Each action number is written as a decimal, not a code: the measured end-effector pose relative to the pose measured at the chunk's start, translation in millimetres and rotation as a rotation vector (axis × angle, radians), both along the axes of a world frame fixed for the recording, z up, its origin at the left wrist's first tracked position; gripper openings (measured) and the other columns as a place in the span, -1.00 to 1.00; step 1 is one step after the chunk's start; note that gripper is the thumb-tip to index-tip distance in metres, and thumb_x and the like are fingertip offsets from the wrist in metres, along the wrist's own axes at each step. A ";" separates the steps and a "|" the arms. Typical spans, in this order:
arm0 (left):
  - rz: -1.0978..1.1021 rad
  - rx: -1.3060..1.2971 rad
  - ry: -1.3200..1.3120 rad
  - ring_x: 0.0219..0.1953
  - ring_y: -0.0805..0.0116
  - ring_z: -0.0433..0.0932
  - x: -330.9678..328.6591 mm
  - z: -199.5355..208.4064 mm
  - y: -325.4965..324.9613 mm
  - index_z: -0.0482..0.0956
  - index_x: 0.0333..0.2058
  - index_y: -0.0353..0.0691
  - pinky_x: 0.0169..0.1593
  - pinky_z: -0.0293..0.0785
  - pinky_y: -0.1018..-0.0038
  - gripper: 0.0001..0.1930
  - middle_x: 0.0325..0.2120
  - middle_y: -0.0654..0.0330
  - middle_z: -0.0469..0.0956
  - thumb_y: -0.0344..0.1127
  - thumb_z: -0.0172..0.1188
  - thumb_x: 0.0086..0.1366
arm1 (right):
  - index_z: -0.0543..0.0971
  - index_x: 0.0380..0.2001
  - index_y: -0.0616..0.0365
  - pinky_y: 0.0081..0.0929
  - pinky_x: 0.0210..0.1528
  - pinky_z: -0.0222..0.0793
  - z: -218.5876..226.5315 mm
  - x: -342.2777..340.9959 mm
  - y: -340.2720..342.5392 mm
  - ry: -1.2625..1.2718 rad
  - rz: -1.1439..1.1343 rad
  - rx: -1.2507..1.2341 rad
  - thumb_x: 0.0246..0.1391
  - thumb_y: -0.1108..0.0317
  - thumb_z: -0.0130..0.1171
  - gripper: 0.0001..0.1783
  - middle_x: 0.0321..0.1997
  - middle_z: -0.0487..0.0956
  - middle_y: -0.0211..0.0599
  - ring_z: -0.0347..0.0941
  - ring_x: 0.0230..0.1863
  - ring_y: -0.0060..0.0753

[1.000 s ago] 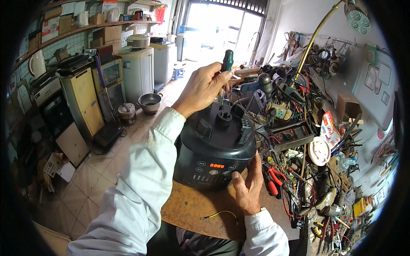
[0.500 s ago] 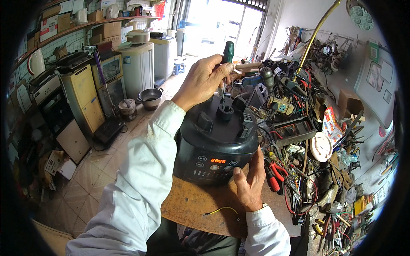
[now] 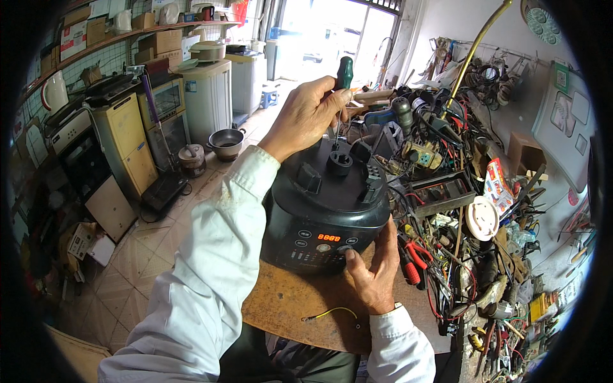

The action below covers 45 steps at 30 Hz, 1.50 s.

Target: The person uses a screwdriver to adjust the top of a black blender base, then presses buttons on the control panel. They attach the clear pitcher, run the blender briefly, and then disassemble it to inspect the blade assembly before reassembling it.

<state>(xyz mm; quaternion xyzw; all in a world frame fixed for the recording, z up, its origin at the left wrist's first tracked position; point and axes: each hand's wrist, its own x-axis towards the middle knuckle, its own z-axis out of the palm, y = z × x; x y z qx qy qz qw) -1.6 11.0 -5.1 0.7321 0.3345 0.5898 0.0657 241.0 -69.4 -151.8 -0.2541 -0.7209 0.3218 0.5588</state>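
Observation:
A black blender base stands on the worn brown table, its front panel lit with orange digits. On its top are a round drive socket and several raised black corner guides. My left hand is closed around a screwdriver with a dark green handle. The screwdriver is upright, its shaft reaching down to the top of the base just behind the socket; the tip is hidden. Against the front right corner, my right hand grips the base, thumb on the panel near the knob and fingers along the side.
A short yellow wire lies on the table near its front edge. Tools and cables crowd the right, with red-handled pliers and an open parts tray. On the tiled floor at left stand a pot and old appliances.
Little differs. The view has shifted slightly, and both hands keep their places on the screwdriver and the blender base.

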 end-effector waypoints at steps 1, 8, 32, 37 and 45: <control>0.003 -0.001 0.001 -0.56 0.51 0.53 -0.5 0.0 0.0 0.41 -0.45 -0.18 -0.50 0.46 0.55 -0.54 -0.52 0.14 0.62 0.06 0.06 0.53 | 0.14 0.45 0.28 -0.13 0.43 0.17 0.6 -0.2 -0.6 -0.001 0.001 -0.004 -0.06 0.27 0.35 0.02 0.35 0.31 -0.03 0.31 0.35 -0.12; -0.011 -0.005 -0.013 -0.56 0.51 0.53 1.6 0.1 -2.3 0.44 -0.43 -0.20 -0.50 0.48 0.55 -0.55 -0.53 0.16 0.61 0.05 0.07 0.53 | 0.14 0.45 0.30 -0.15 0.43 0.17 2.5 1.2 -1.3 -0.025 0.000 0.018 -0.09 0.31 0.35 0.03 0.34 0.31 -0.04 0.30 0.35 -0.12; 0.002 -0.009 0.002 -0.55 0.50 0.55 0.3 0.3 -1.2 0.44 -0.43 -0.18 -0.49 0.50 0.54 -0.53 -0.53 0.15 0.61 0.09 0.07 0.52 | 0.12 0.47 0.24 -0.13 0.46 0.17 1.6 -0.9 -3.1 0.021 0.026 -0.064 -0.04 0.31 0.44 0.05 0.39 0.31 -0.09 0.30 0.38 -0.14; 0.001 -0.013 -0.002 -0.56 0.50 0.54 0.0 -0.5 -0.4 0.45 -0.41 -0.20 -0.49 0.50 0.54 -0.53 -0.53 0.15 0.61 0.09 0.07 0.52 | 0.12 0.47 0.24 -0.13 0.46 0.16 1.4 -1.7 -3.8 0.030 0.027 -0.066 -0.04 0.31 0.44 0.05 0.39 0.31 -0.09 0.30 0.38 -0.13; -0.015 -0.002 0.000 -0.55 0.50 0.54 -0.6 -0.3 -0.4 0.45 -0.41 -0.19 -0.49 0.50 0.54 -0.55 -0.53 0.14 0.61 0.06 0.07 0.53 | 0.10 0.47 0.26 -0.13 0.47 0.15 -1.4 -1.6 -2.5 -0.001 -0.013 -0.034 -0.06 0.33 0.40 0.05 0.39 0.30 -0.06 0.29 0.39 -0.13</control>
